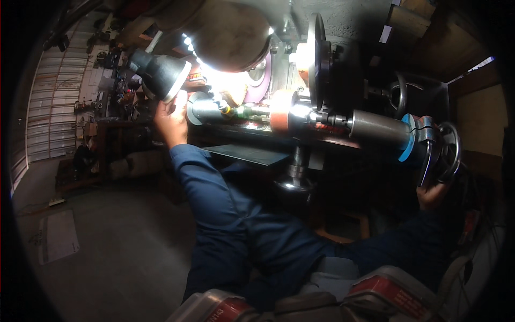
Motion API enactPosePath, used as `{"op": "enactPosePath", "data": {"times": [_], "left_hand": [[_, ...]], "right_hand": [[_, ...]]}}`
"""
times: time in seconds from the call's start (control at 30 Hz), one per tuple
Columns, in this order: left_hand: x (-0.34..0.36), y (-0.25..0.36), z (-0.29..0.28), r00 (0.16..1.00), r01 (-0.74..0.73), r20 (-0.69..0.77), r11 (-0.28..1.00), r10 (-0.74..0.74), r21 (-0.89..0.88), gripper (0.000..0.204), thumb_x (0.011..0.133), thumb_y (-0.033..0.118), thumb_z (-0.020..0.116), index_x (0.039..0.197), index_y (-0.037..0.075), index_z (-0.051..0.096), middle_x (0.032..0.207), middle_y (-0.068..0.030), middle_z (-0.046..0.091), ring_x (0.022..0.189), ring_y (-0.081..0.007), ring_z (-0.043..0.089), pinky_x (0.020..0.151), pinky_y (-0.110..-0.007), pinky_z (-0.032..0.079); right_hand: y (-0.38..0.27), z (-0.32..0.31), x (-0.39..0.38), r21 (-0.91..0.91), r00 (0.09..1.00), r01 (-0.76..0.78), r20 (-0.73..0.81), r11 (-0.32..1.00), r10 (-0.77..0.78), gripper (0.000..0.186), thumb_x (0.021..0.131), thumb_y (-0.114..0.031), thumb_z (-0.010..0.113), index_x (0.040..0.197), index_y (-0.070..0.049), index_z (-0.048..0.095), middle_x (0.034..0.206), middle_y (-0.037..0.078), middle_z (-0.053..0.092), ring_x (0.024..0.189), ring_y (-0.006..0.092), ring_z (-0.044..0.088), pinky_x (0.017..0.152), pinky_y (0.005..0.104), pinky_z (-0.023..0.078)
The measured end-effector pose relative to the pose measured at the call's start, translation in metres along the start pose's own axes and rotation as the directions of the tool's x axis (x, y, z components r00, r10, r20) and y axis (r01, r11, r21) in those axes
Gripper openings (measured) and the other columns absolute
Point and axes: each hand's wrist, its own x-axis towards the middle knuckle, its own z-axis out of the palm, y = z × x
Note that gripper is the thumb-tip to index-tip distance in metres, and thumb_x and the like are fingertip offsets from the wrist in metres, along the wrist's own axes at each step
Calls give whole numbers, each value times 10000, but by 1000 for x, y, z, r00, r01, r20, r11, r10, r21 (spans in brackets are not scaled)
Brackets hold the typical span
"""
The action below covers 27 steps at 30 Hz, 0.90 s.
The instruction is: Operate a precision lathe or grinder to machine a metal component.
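My left hand (pixel 173 123) is raised at the rim of a black work lamp (pixel 160 74), its fingers closed at the shade's edge and partly hidden. Just right of it sits a grey cylinder (pixel 205 109) on the machine. Low at the right, my right hand (pixel 433 195) closes round the lower rim of a metal handwheel (pixel 456 147); its fingertips are in shadow. Beside that hand hangs a thin metal lever (pixel 426 163) from a clamp. A steel barrel (pixel 380 127) with a blue collar (pixel 409 140) runs left toward an orange-red round part (pixel 283 110).
A large disc (pixel 315 61) stands upright behind the orange-red part. Bright light falls near a purplish wheel (pixel 261 80). A flat dark plate (pixel 244 154) juts out at the front, beside a metal knob (pixel 295 183). Shelves with tools (pixel 110 75) line the left wall.
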Motion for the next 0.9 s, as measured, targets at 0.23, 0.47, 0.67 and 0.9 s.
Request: {"op": "enactPosePath", "data": {"times": [0.23,0.47,0.67,0.9], "left_hand": [[-5,17,2,999,-47,-27,998,48,32,241,818,25,731,1032,-36,639,958,-105,694,857,-140,653,771,-246,501],[-4,5,5,996,-68,-51,997,69,37,230,830,52,733,1020,-37,638,949,-115,689,867,-152,650,810,-257,499],[-8,14,4,997,-56,-62,998,56,-11,201,786,12,757,947,-33,645,894,-78,691,803,-114,635,735,-227,499],[-2,3,4,996,-39,-81,999,42,38,216,740,62,792,905,-12,673,844,-76,703,758,-105,630,685,-245,505]], "right_hand": [[-53,-30,75,-232,937,-303,106,924,333,397,1006,-159,344,1323,43,473,1208,259,575,1143,388,568,945,397,457],[-44,-41,121,-209,842,-384,321,899,434,343,992,-160,392,1267,-57,570,1168,171,640,1060,328,630,860,376,498],[-20,-28,166,-198,636,-507,571,839,520,282,956,-195,461,1056,-19,658,1036,166,672,979,306,638,864,365,478],[33,8,185,-169,112,-682,937,711,330,241,869,-193,561,774,-14,690,725,43,615,641,89,558,453,260,408]]}}
